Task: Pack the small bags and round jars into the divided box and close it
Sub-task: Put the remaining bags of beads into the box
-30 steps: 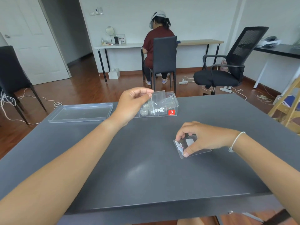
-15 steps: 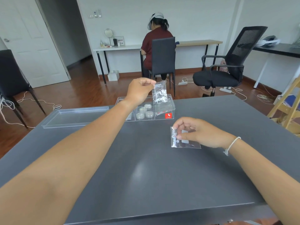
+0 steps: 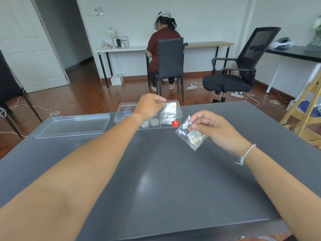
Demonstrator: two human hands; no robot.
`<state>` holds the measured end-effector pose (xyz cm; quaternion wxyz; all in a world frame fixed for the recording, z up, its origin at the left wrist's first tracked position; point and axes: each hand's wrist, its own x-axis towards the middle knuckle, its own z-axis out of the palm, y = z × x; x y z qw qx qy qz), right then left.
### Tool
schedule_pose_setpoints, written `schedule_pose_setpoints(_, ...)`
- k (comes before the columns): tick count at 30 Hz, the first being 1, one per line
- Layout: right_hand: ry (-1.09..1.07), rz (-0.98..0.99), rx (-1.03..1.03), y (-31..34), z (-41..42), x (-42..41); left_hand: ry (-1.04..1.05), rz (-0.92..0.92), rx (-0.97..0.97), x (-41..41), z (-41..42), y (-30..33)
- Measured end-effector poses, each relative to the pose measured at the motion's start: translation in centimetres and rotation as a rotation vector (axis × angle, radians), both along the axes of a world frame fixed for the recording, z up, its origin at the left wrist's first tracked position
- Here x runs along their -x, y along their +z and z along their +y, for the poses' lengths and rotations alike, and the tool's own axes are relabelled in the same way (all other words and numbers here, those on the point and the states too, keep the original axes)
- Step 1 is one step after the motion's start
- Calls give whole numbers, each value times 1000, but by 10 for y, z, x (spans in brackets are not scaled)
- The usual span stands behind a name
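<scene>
At the far left of the dark grey surface [image 3: 156, 180] lies the clear lid [image 3: 73, 125], flat and inner side up, its long axis running left to right. Just right of it sits the divided box [image 3: 121, 112], clear plastic, also long left to right, with a red sticker [image 3: 175, 123] on its near wall. Two round jars [image 3: 150, 122] stand side by side in a near middle compartment. The left hand [image 3: 150, 106] reaches over the box, fingers pinched shut on the top edge of a small clear bag [image 3: 170, 110], which hangs upright over the right end compartment. Nearer and further right, the right hand [image 3: 213, 127] pinches a second small bag [image 3: 190, 133] above the surface, tilted on a diagonal, one corner pointing down, small white and yellowish pieces showing inside.
</scene>
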<state>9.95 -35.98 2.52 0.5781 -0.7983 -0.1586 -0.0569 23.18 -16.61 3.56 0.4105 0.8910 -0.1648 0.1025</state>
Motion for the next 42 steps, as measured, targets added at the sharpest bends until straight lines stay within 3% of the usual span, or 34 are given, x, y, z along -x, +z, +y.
schedule_pose_setpoints(7,-93,25,-85,-1,2,-8,-2,-79,-132,9,10,4)
schedule_pose_setpoints(13,-170,7,-115,5,3,-16,17,-256,-223,27,40,3)
schedule_pose_setpoints(20,-291,-22,-230,27,20,-37,176,-310,-161,46,95,-11)
schedule_pose_setpoints(25,-339,-18,-273,41,38,-60,207,-187,-65,48,122,-27)
schedule_pose_setpoints(30,-418,-4,-203,40,49,-83,172,-54,19,44,126,-39)
schedule_pose_setpoints(42,-538,43,129,6,60,-97,164,-81,31,41,129,-43)
